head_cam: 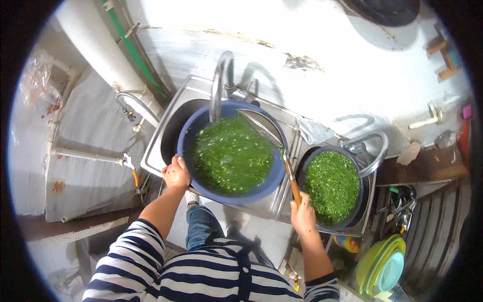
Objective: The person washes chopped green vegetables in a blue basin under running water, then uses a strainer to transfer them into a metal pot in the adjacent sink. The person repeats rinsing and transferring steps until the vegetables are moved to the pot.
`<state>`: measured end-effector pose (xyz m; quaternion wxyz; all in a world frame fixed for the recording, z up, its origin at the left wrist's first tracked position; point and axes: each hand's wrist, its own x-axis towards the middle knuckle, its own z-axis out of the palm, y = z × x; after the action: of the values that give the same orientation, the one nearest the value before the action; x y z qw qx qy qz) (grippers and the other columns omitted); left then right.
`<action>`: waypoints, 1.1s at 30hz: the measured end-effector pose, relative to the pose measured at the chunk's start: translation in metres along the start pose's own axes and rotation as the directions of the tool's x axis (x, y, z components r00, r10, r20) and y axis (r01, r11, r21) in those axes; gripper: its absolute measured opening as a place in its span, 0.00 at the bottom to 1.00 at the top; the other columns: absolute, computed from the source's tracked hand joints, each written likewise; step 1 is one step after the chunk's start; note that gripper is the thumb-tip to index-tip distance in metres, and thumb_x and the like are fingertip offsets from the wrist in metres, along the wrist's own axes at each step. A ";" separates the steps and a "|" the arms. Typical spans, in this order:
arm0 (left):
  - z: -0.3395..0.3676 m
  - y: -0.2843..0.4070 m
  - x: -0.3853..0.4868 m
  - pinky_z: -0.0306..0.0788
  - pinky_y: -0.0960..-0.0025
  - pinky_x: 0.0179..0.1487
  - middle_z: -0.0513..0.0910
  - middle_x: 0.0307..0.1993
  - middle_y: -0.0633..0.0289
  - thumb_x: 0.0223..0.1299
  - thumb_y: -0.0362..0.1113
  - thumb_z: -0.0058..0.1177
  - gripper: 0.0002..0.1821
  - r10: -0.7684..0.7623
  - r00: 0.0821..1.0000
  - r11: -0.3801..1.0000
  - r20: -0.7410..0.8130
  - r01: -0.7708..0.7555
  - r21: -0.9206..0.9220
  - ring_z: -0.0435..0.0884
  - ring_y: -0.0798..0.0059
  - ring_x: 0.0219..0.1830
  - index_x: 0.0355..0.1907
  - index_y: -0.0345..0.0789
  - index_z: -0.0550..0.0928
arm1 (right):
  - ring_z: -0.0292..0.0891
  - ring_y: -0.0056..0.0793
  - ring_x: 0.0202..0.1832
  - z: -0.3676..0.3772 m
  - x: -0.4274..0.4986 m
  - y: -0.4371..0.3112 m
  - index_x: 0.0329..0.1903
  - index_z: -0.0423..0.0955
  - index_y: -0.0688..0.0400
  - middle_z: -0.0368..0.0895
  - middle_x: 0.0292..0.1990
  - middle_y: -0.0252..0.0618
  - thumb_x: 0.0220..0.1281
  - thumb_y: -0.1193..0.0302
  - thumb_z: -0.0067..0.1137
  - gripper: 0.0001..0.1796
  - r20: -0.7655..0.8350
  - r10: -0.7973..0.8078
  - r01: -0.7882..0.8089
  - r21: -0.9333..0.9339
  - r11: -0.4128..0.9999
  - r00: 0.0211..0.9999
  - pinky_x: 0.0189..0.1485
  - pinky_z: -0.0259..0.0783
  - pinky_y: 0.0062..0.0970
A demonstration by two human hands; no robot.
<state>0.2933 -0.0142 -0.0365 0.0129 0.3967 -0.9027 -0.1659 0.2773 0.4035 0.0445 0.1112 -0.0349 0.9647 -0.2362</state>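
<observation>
A large blue plastic basin (241, 199) rests over the left bowl of a stainless steel double sink (153, 160). Chopped green leaves (234, 154) float in the water inside it. My left hand (176, 173) grips the basin's left rim. In my right hand (303, 215) is the wooden handle (292, 181) of a wire-mesh skimmer (264, 128). The skimmer's mesh head tilts at the basin's upper right, above the greens. Right of my right hand, a dark basin (363, 188) heaped with chopped greens (332, 187) sits in the right bowl.
A curved faucet (217, 88) hangs over the large basin; another faucet (377, 151) reaches over the dark one. A pale cloth (315, 130) lies behind the sink. Nested green bowls (364, 260) stand at lower right. Pipes and a small tap (128, 161) line the left wall.
</observation>
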 end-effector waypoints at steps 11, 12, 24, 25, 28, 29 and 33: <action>-0.001 -0.002 0.000 0.55 0.52 0.66 0.84 0.41 0.45 0.72 0.49 0.29 0.25 -0.017 0.999 0.998 0.046 0.020 -0.064 0.81 0.53 0.50 0.60 0.39 0.74 | 0.78 0.37 0.24 0.020 0.068 -0.081 0.53 0.58 0.60 0.80 0.32 0.51 0.70 0.70 0.51 0.17 0.648 0.023 -0.220 0.225 0.949 0.761 0.26 0.74 0.36; -0.001 -0.001 0.000 0.55 0.52 0.66 0.84 0.41 0.46 0.73 0.50 0.29 0.25 -0.027 0.999 0.999 0.047 0.029 -0.045 0.81 0.53 0.50 0.60 0.40 0.74 | 0.73 0.24 0.23 0.020 0.066 -0.082 0.53 0.57 0.60 0.79 0.31 0.43 0.70 0.73 0.51 0.15 0.699 0.003 -0.280 0.281 0.918 0.715 0.22 0.71 0.27; 0.003 -0.002 0.000 0.55 0.53 0.65 0.84 0.40 0.47 0.73 0.50 0.29 0.25 -0.019 1.000 0.999 0.010 0.020 -0.032 0.81 0.54 0.48 0.59 0.41 0.74 | 0.71 0.25 0.28 0.036 -0.002 -0.062 0.63 0.57 0.58 0.77 0.37 0.41 0.72 0.66 0.50 0.23 0.833 -0.293 -0.703 0.554 0.447 0.470 0.29 0.71 0.27; 0.003 -0.002 0.000 0.55 0.53 0.65 0.84 0.39 0.47 0.73 0.50 0.29 0.24 -0.017 1.000 0.999 0.013 0.018 -0.039 0.81 0.54 0.48 0.59 0.41 0.75 | 0.70 0.24 0.28 0.038 -0.004 -0.062 0.64 0.57 0.58 0.76 0.37 0.41 0.72 0.65 0.50 0.23 0.828 -0.329 -0.732 0.557 0.393 0.454 0.29 0.69 0.26; 0.002 -0.002 -0.001 0.56 0.53 0.64 0.85 0.38 0.48 0.72 0.49 0.30 0.24 0.004 1.000 0.999 -0.023 -0.004 -0.032 0.81 0.54 0.47 0.59 0.41 0.75 | 0.65 0.20 0.29 0.050 -0.012 -0.057 0.68 0.57 0.55 0.75 0.42 0.38 0.72 0.62 0.49 0.27 0.813 -0.440 -0.855 0.491 0.165 0.382 0.29 0.64 0.20; 0.002 -0.002 -0.001 0.56 0.53 0.64 0.85 0.38 0.48 0.72 0.49 0.30 0.24 0.004 1.000 0.999 -0.018 -0.005 -0.046 0.81 0.54 0.47 0.59 0.41 0.75 | 0.65 0.20 0.29 0.055 -0.015 -0.054 0.68 0.58 0.55 0.75 0.42 0.38 0.72 0.62 0.49 0.26 0.789 -0.473 -0.880 0.472 0.057 0.393 0.29 0.64 0.19; 0.002 -0.001 -0.002 0.56 0.53 0.64 0.85 0.38 0.48 0.73 0.49 0.30 0.24 0.001 1.000 0.999 -0.004 -0.001 -0.035 0.81 0.55 0.48 0.59 0.40 0.75 | 0.65 0.17 0.29 0.074 -0.011 -0.035 0.63 0.64 0.56 0.74 0.40 0.36 0.73 0.60 0.49 0.22 0.763 -0.491 -0.905 0.322 -0.276 0.421 0.29 0.67 0.16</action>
<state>0.2952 -0.0136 -0.0383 0.0218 0.3964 -0.8998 -0.1811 0.3054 0.3411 -0.0010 0.5810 0.2222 0.1492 -0.7687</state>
